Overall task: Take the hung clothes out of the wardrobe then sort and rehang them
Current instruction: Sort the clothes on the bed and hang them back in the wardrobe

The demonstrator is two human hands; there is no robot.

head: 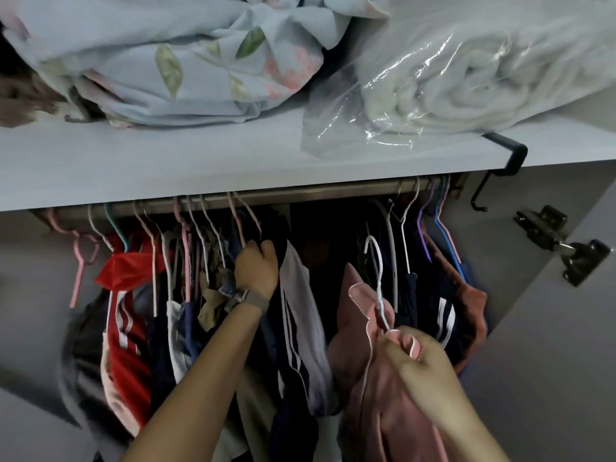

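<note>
Many clothes hang on wire hangers from the metal rail (pixel 310 194) under a white shelf. My left hand (pixel 256 266) reaches in at the middle and grips a dark garment (pixel 276 228) hanging on a pink hanger. My right hand (pixel 416 353) pinches the collar of a pink garment (pixel 353 361) together with its white hanger (pixel 376 258), which is off the rail and held in front of the clothes. A red striped top (pixel 128 331) hangs at the left, a white-and-navy striped garment (pixel 301 325) in the middle.
The white shelf (pixel 166 168) above carries a floral blue bedsheet (pixel 173 55) and a plastic-wrapped blanket (pixel 466 71). A black hook (pixel 510 155) clips on the shelf's right end. A door hinge (pixel 566 248) sits on the right panel. An empty pink hanger (pixel 81 258) hangs at far left.
</note>
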